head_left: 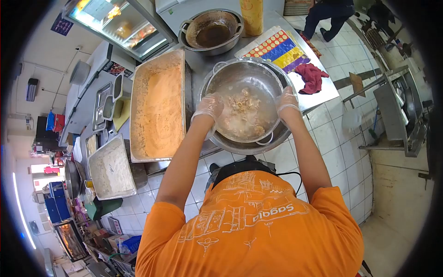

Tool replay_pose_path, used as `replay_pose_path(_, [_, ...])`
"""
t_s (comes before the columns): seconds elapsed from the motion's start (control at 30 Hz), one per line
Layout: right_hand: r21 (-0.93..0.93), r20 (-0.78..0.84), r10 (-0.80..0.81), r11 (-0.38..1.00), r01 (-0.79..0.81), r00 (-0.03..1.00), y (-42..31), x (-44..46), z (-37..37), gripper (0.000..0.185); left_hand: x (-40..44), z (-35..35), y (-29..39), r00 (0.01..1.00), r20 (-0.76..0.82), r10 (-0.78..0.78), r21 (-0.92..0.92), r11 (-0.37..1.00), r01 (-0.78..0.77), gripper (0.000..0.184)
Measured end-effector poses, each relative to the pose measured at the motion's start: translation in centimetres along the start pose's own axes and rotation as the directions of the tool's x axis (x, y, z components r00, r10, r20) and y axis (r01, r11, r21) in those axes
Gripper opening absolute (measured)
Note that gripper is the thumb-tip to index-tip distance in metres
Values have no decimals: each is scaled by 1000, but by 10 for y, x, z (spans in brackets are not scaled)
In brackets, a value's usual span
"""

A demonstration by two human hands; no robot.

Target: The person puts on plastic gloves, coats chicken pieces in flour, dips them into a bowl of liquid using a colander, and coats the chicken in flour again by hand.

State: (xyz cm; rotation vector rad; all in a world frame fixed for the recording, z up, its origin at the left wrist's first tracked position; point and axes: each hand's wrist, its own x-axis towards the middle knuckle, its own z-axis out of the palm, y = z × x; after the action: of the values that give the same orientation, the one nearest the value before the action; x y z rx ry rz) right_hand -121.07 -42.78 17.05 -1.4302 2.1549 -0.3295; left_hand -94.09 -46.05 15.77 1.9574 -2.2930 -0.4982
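A perforated metal colander (264,75) with loop handles sits inside a larger steel bowl (233,147) on the metal table. In the colander, pale, soaked food pieces (244,102) lie in cloudy liquid; their exact kind is unclear. My left hand (210,107), in a clear plastic glove, grips the colander's left rim, fingers curled over the inner side. Also gloved, my right hand (287,100) is closed around the rim at the opposite side. Left of the bowl stands a deep tray (188,92) holding orange seasoned flour (159,106).
A dark, used pan rests in a basin (184,39) at the back, beside a yellow cylindrical container (252,18). A red cloth (310,77) lies at the table's right corner. A floury tray (110,168) stands at left. Another person's legs (328,19) are at upper right.
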Motion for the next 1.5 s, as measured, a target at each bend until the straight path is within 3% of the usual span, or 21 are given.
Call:
replay_pose_path(0.1, [-103, 63, -225, 968, 231, 972, 3, -11, -15, 45, 13, 11, 3, 926, 228, 300, 357, 859, -366, 27])
replay_pose_path(0.2, [-119, 82, -324, 936, 332, 942, 20, 8, -1, 53, 27, 77, -8, 894, 198, 402, 347, 824, -448, 31])
replay_pose_path(0.3, [-81, 141, -326, 937, 339, 935, 28, 25, -2, 57, 13, 18, 13, 957, 8, 290, -37, 956, -290, 32])
replay_pose_path(0.33, [-54, 123, -328, 940, 337, 937, 36, 37, 6, 56, 12, 9, 8, 967, -61, 248, -79, 964, -253, 31])
replay_pose_path(0.4, [114, 192, -213, 974, 194, 958, 35, 32, 3, 54, 5, -3, -6, 972, -188, 140, -177, 969, -174, 29])
replay_pose_path(0.47, [343, 386, -24, 932, -119, 922, 1, 11, -28, 50, -4, -15, -13, 991, -75, 111, -138, 983, -121, 30])
replay_pose_path(0.53, [546, 298, -230, 837, 32, 927, 44, 38, 2, 50, -12, -32, -11, 996, -56, 74, -146, 986, -81, 30])
replay_pose_path(0.63, [557, 258, -453, 792, 251, 854, 82, 61, 4, 50, -39, -44, -3, 985, -170, 28, -251, 966, -71, 29])
replay_pose_path(0.67, [410, 190, -611, 760, 504, 768, 106, 78, 15, 50, -44, -45, -4, 973, -230, 25, -289, 953, -93, 28])
replay_pose_path(0.77, [308, 171, -621, 771, 557, 765, 102, 74, -5, 52, -54, -52, -9, 928, -371, 32, -401, 896, -191, 30])
replay_pose_path(0.8, [299, 152, -591, 791, 533, 792, 102, 72, -15, 53, -57, -54, -10, 911, -410, 35, -434, 871, -229, 31])
replay_pose_path(0.9, [634, 51, -437, 709, 310, 898, 106, 74, -30, 50, -73, -83, 13, 849, -512, 129, -360, 865, -349, 28])
replay_pose_path(1.0, [791, 108, -305, 603, 104, 946, 106, 67, -53, 47, -85, -108, 47, 780, -524, 341, -182, 850, -494, 24])
replay_pose_path(1.03, [829, 136, -263, 558, 36, 955, 107, 65, -57, 46, -85, -103, 51, 787, -522, 329, -183, 858, -480, 23])
replay_pose_path(1.17, [790, 99, -231, 609, 65, 968, 113, 55, -30, 44, -73, -79, 48, 812, -497, 305, -146, 893, -425, 20])
replay_pose_path(1.2, [735, 59, -288, 661, 153, 956, 113, 49, -22, 43, -70, -70, 44, 824, -481, 298, -134, 904, -406, 20])
replay_pose_path(1.3, [709, 54, -370, 668, 225, 928, 123, 46, -7, 39, -44, -54, 33, 963, -106, 246, 143, 963, -230, 21])
replay_pose_path(1.37, [913, 151, -203, 404, -58, 968, 100, 21, -22, 38, -42, -61, 33, 912, -250, 325, 100, 946, -310, 20])
replay_pose_path(1.4, [930, 141, -166, 361, -73, 976, 100, 21, -27, 37, -41, -66, 34, 875, -319, 364, 86, 931, -355, 20])
replay_pose_path(1.5, [952, 125, -63, 287, -102, 990, 111, 10, -31, 36, -57, -94, 47, 753, -577, 317, -184, 848, -498, 20])
